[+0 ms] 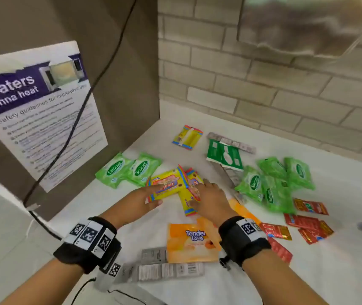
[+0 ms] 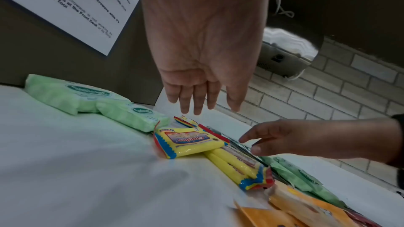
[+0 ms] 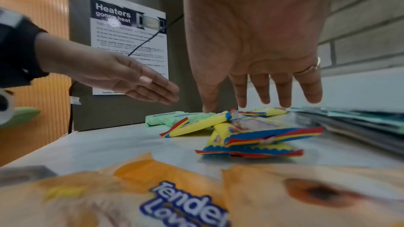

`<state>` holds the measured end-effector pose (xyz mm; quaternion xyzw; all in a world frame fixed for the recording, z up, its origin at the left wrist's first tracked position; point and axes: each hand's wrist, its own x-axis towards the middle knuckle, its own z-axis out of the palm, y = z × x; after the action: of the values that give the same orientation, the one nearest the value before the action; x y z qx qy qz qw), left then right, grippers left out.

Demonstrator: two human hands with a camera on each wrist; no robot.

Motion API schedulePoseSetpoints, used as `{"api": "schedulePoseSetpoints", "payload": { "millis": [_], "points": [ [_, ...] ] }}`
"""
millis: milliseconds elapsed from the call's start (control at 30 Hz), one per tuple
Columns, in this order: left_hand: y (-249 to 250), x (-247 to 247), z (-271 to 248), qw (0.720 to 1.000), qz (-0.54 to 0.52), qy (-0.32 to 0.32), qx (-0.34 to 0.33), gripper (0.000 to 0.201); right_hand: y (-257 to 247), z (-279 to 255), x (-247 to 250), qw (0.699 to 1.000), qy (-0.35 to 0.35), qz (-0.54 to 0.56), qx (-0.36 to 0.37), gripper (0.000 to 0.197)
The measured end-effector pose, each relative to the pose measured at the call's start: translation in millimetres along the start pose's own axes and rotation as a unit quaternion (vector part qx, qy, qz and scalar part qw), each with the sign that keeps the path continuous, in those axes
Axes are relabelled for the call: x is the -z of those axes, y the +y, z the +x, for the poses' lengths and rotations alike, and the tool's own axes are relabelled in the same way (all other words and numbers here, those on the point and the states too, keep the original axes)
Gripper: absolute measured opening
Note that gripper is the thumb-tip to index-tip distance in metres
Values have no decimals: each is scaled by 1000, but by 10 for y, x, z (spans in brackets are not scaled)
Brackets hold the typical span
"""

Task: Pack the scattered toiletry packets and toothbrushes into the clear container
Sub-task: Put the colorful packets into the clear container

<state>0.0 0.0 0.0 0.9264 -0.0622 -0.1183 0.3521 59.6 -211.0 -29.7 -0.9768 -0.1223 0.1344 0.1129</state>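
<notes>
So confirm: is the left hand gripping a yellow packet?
No: the left hand hovers open, fingers straight, above the yellow packet.

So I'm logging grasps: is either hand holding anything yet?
Nothing is held. Left hand and right hand hover open over the yellow packets.

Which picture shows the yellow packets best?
The head view: it looks down on the yellow packets between both open hands, with another further back. The left wrist view shows two of them low and close, label readable. The right wrist view shows them edge-on, behind an orange pack.
</notes>
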Motion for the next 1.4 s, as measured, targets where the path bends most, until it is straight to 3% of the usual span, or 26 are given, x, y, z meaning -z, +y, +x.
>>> {"api": "schedulePoseSetpoints", "payload": {
  "millis": [133, 300, 467, 567, 667, 767, 867, 967, 1067, 1200, 1300, 1400],
  "points": [
    [-166, 4, 132, 1000, 0, 3, 10, 47, -138, 163, -143, 997, -5, 34, -76, 74],
    [-216, -89, 494, 1000, 10, -6, -21, 51, -72, 117, -95, 991, 44, 70, -110, 63],
    [-206, -290, 933, 984, 166, -69, 7, 76, 185, -249, 65, 974, 130, 108, -151, 60],
    [-203, -363, 1101, 967, 240, -86, 18, 87, 351, -485, 150, 938, 173, 239, -185, 52],
    [-82, -336, 1196, 965, 256, -55, 5, 68, 482, -692, 207, 882, 201, 378, -199, 39],
    [195, -234, 1237, 979, 198, -27, 23, 48, 582, -951, 346, 821, 240, 482, -193, 29],
    [612, -111, 1219, 987, 158, 12, 16, 44, 762, -1247, 543, 776, 293, 527, -185, 25],
    [1136, -86, 1060, 993, 112, 23, -38, 45, 989, -1651, 807, 749, 356, 531, -175, 29],
    [1640, -212, 778, 993, 18, 0, -119, 13, 1313, -2164, 1010, 754, 394, 484, -203, 36],
    [2197, -526, 408, 974, -59, -40, -215, 25, 1869, -2702, 924, 782, 381, 361, -335, 45],
    [2449, -796, 271, 961, -74, -33, -264, 38, 2238, -2781, 587, 840, 242, 234, -425, 59],
    [2632, -1016, 252, 953, -71, -30, -292, 56, 2406, -2662, 317, 869, 92, 204, -441, 69]
  ]
}}
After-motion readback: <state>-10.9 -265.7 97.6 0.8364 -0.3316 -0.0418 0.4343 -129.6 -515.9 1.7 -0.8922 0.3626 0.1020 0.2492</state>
